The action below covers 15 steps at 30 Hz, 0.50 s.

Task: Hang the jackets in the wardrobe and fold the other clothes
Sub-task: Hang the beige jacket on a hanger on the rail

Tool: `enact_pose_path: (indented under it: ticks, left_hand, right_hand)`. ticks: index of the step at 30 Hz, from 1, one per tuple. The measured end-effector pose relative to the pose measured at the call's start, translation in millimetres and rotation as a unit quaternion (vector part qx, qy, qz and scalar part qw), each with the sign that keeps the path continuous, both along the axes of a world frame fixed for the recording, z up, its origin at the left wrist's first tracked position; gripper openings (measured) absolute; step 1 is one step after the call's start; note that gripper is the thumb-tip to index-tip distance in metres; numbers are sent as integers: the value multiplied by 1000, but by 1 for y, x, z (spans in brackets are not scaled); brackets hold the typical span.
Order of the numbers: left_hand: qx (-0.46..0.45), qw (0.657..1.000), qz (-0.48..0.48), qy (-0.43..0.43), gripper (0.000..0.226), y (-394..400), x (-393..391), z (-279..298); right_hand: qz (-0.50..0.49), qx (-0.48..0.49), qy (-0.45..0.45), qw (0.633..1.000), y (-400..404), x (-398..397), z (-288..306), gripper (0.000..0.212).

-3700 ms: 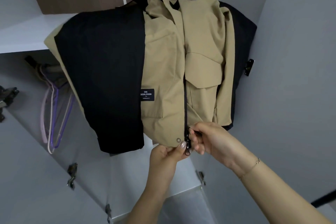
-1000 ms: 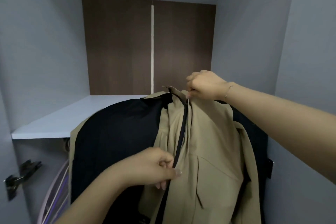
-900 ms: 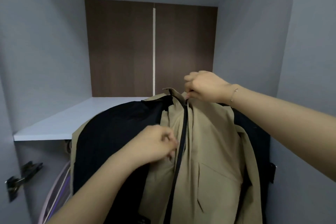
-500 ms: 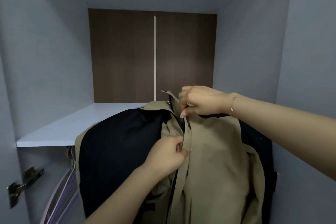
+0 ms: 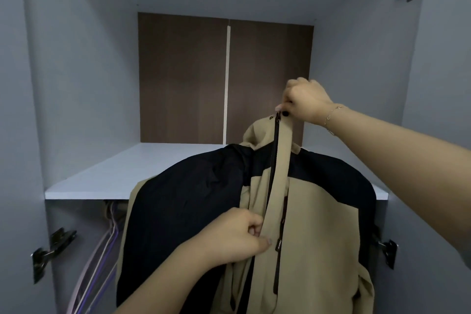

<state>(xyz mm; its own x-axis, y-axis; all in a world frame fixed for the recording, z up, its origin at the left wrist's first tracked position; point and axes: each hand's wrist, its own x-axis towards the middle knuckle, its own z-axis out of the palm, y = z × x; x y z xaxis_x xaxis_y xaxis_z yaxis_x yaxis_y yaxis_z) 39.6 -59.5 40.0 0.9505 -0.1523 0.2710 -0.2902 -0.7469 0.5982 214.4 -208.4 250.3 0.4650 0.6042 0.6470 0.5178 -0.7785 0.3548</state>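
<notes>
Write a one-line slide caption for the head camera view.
Right hand pinches the zipper pull at the collar of a tan-and-black jacket in the wardrobe while the left hand grips its front.

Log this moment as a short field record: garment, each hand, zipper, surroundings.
garment: tan and black jacket, hanging in the wardrobe
right hand: right hand pinches the zipper pull at the collar top
left hand: left hand grips the tan front beside the zipper
zipper: drawn up to the collar
shelf: pale shelf behind the jacket
hangers: spare hangers at lower left
</notes>
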Motion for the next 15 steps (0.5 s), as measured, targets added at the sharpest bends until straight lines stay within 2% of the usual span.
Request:
enact_pose_path:
  ticks: [2,4,6,8,11,15]
  left_hand:
    - [-52,998,14,-32,33,-2,9,11]
    - [-166,981,50,-87,27,-5,26,31]
    - [-212,971,70,-87,41,-11,48,54]
    - [-163,980,86,-73,48,-20,70,66]
    - [-70,984,98,-133,30,-31,88,60]
    - [-89,984,71,-137,35,-30,86,33]
  right_hand:
    - [4,54,34,998,-5,-4,4,39]
    - [27,67,48,996,-9,-12,4,37]
    - [49,29,44,997,-9,-23,-1,34]
    - [75,-7,34,997,-6,-32,-10,27]
    - [91,-7,3,996,-8,-32,-16,27]
    - [54,46,54,996,-27,-16,-17,36]
